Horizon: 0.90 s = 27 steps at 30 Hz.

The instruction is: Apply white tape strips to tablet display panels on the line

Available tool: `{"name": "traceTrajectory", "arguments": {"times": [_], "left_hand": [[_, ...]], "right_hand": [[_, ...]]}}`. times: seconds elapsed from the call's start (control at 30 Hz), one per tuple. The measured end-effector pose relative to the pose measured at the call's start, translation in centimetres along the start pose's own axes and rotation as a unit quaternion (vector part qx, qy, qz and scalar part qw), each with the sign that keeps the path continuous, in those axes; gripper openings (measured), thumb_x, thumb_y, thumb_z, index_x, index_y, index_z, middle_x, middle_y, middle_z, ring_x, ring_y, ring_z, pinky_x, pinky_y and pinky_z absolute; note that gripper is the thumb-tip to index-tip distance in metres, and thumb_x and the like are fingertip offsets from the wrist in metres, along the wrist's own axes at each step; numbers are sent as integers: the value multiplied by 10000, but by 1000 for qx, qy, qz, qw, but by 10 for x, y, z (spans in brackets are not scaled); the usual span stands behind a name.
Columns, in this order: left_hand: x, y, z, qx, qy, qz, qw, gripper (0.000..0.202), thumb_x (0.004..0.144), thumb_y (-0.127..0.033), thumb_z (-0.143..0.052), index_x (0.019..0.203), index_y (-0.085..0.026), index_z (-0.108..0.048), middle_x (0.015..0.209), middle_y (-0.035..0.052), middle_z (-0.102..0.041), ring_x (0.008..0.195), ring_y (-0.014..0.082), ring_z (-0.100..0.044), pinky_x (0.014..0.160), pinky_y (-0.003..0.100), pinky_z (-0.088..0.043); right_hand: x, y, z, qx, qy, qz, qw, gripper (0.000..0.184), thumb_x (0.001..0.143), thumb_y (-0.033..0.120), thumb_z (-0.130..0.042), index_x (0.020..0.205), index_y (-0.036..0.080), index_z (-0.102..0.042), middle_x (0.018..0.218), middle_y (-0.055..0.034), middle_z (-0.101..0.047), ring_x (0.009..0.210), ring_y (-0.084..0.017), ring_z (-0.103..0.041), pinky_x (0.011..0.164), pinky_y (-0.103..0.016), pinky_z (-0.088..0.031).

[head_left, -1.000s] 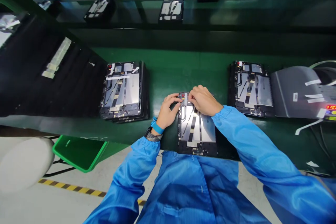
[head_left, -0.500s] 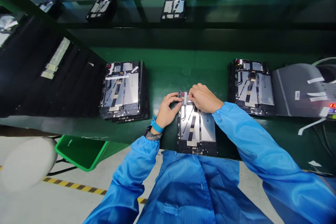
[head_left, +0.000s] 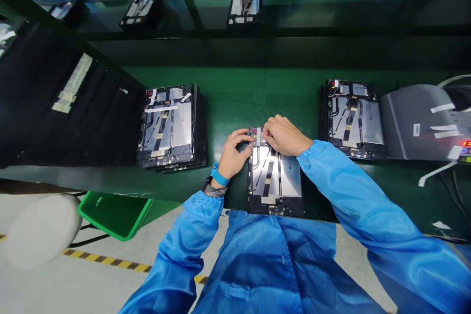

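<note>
An opened tablet lies back-side up on the green bench right in front of me, its silver plate and black ribbon cables showing. My left hand pinches the tablet's top left corner, fingers curled on its edge. My right hand is curled over the top edge beside it, fingertips pressed on a small part near the top middle that I cannot make out. Both arms wear blue sleeves, with a blue band on the left wrist.
A stack of opened tablets sits to the left, another stack to the right beside a grey device with taped labels. More tablets lie on the far belt, where other people's hands work. A green bin hangs below the bench.
Both hands stay at the tablet's top edge with only slight finger shifts. The view has tilted a little, so everything sits slightly higher in the picture.
</note>
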<state>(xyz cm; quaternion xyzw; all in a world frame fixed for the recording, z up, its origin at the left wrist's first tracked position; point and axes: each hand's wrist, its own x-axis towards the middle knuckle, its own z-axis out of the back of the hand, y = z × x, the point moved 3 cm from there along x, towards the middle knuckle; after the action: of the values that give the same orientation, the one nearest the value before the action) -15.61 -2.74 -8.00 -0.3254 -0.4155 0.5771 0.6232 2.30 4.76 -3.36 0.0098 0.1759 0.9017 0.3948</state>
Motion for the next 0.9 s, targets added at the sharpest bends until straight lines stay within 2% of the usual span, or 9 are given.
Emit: {"name": "traceTrajectory", "arguments": {"times": [0.5,0.6,0.7,0.9], "left_hand": [[1,-2,-2,17,-8,8,1000,116,891,-175,-694,959,-235,-767,1325,84,-700,1283,269,-641,1189,511,-439],[1,-3,-2,14,-17,7,1000,107,890,-172,-701,965,-228,-752,1307,90,-707,1269,263,-645,1173,495,-447],[1,-1,-3,6,-23,7,1000,115,885,-161,-709,983,-221,-722,1303,94,-711,1261,257,-645,1144,477,-464],[1,0,-5,9,-34,-3,999,131,876,-139,-708,985,-213,-706,1284,97,-715,1243,260,-647,1118,476,-475]], "right_hand": [[-3,1,-1,24,-24,-8,999,156,988,148,-545,882,175,-655,941,-100,-665,919,-261,-523,817,-369,-358],[-11,8,4,-2,-62,-10,998,160,1003,148,-524,984,155,-683,985,-117,-668,950,-278,-517,826,-386,-348],[-25,21,4,-49,-102,8,994,274,1037,150,-457,1126,149,-716,1019,-138,-654,978,-299,-496,825,-408,-326],[-46,36,-18,-110,-95,52,988,402,1059,153,-415,1320,124,-720,975,-153,-628,922,-299,-450,781,-417,-298]]}}
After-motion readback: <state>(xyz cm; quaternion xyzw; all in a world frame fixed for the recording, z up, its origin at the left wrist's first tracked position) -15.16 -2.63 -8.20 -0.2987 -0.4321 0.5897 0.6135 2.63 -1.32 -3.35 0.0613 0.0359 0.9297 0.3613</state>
